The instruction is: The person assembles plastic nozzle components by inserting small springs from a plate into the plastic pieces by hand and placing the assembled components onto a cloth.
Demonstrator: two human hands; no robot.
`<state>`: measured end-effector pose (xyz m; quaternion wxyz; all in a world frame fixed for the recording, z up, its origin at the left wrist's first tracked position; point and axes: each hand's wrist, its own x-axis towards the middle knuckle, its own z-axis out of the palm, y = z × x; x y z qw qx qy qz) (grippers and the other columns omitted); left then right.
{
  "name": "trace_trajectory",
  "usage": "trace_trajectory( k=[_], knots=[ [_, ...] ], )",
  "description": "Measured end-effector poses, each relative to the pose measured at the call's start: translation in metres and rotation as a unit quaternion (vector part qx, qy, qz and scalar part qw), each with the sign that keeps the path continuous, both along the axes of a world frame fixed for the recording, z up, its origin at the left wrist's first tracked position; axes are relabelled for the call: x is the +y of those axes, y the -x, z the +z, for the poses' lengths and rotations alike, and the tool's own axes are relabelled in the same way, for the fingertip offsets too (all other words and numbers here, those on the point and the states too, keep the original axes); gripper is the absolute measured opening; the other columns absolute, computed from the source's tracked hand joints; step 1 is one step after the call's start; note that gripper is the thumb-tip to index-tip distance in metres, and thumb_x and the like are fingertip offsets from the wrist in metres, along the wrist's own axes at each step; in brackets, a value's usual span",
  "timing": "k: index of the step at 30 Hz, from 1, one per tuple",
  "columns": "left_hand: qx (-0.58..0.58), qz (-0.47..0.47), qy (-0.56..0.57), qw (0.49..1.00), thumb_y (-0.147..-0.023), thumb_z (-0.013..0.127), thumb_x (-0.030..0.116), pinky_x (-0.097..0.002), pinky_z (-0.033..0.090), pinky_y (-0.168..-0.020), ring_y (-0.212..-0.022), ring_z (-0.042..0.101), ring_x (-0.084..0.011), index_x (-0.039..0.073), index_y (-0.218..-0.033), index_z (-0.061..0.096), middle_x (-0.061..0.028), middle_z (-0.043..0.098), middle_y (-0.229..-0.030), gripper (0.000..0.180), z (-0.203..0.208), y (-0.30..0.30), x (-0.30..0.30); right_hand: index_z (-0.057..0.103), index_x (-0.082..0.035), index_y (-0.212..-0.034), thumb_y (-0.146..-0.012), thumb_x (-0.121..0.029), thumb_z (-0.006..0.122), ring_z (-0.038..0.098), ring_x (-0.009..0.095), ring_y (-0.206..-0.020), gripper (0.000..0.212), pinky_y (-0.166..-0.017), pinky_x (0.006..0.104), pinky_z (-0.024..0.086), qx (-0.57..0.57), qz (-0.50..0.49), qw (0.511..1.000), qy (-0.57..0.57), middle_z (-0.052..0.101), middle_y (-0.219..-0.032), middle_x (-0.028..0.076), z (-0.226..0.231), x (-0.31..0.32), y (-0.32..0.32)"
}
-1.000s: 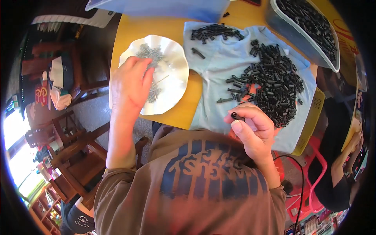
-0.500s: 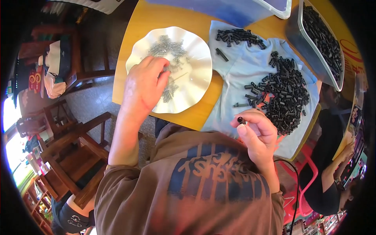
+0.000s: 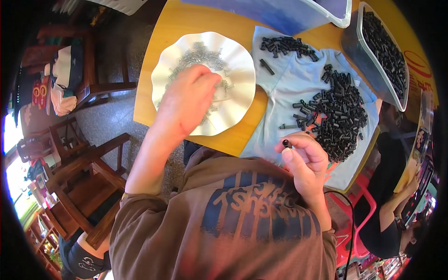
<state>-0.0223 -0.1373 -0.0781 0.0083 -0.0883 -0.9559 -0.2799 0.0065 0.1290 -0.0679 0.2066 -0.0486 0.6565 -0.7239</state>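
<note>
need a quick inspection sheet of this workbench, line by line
surface: orange-yellow table, partly covered by a pale blue cloth.
job's things: white wavy dish of small grey metal parts; pile of black cylinders on the cloth.
clutter: second small heap of black pieces; grey tray full of black pieces; blue bin.
hands: left hand reaching into the dish; right hand pinching one black piece.
cables: black cable by the right forearm.
surroundings: wooden chairs on the left; another person on the right.

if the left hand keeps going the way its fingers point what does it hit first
Most likely the small grey metal parts piled in the white wavy-rimmed plate; the left hand already hovers over them, though its height above them is unclear.
</note>
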Motion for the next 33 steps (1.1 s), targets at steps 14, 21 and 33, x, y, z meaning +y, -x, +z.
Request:
trace_trajectory(
  k=[14, 21, 33],
  knots=[
    [0.081, 0.051, 0.027, 0.995, -0.08, 0.062, 0.006, -0.0384, 0.047, -0.068, -0.079, 0.056, -0.0321, 0.001, -0.1, 0.061, -0.0138, 0.056, -0.087, 0.021, -0.008, -0.007, -0.006, 0.061, 0.005, -0.097, -0.081, 0.001, 0.062, 0.058, 0.015, -0.084, 0.017, -0.078, 0.0257, 0.044, -0.012, 0.0, 1.0, 0.0, 0.064, -0.09, 0.01, -0.001, -0.008, 0.003],
    [0.038, 0.089, -0.135, 0.986, -0.081, 0.059, 0.001, -0.0348, 0.048, -0.069, -0.079, 0.059, -0.03, 0.0, -0.099, 0.061, -0.0145, 0.059, -0.091, 0.018, -0.006, 0.0, -0.005, 0.061, 0.005, -0.099, -0.082, 0.001, 0.062, 0.058, 0.015, -0.085, 0.018, -0.079, 0.0259, 0.044, -0.016, -0.01, 1.0, 0.002, 0.063, -0.092, 0.01, -0.003, -0.006, 0.002],
    [0.059, 0.016, 0.024, 0.998, -0.077, 0.063, 0.004, -0.0376, 0.048, -0.072, -0.083, 0.057, -0.0319, 0.001, -0.106, 0.059, -0.0142, 0.057, -0.094, 0.029, 0.0, -0.011, -0.01, 0.062, 0.004, -0.097, -0.082, 0.0, 0.062, 0.058, 0.014, -0.085, 0.016, -0.079, 0.0259, 0.044, -0.015, 0.0, 1.0, -0.01, 0.064, -0.09, 0.009, -0.003, -0.008, 0.004]
  ],
)
